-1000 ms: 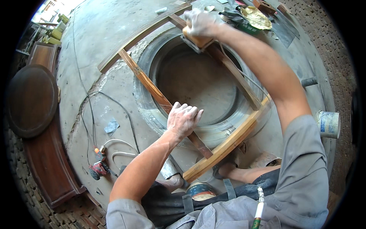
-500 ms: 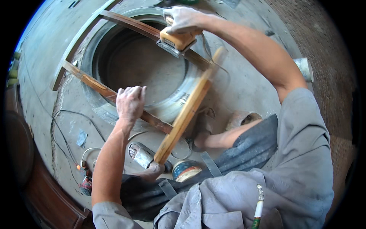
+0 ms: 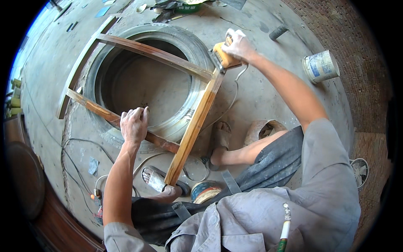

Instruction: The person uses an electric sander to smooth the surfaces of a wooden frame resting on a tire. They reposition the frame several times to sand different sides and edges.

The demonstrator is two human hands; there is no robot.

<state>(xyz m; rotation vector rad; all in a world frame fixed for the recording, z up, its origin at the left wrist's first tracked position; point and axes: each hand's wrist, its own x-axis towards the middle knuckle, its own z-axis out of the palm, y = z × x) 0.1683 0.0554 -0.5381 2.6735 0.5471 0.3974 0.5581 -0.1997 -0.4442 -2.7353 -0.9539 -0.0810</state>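
Observation:
A wooden frame (image 3: pixel 192 125) of several joined bars lies across a large tyre (image 3: pixel 184 38) on the floor. My left hand (image 3: pixel 134 124) is closed around the nearer crossbar (image 3: pixel 100 110), a little in from its joint with the right-hand bar. In my right hand (image 3: pixel 240 45) is a yellow power sander (image 3: pixel 226 56), tilted on edge at the far end of the right-hand bar. The sander's pad faces that bar end; whether they touch, I cannot tell. A cord (image 3: pixel 236 90) trails from the sander toward me.
A white bucket (image 3: pixel 321 66) lies tipped at the right, near a dark cylinder (image 3: pixel 278 32). Cables (image 3: pixel 79 168) run over the floor at the left. My sandalled foot (image 3: pixel 154 176) is beside the frame's near end. Dark polished wooden furniture (image 3: pixel 54 216) stands at lower left.
The sander in my right hand has moved right and down, from the far crossbar to the end of the right-hand bar. My left hand keeps its hold. The view has shifted slightly.

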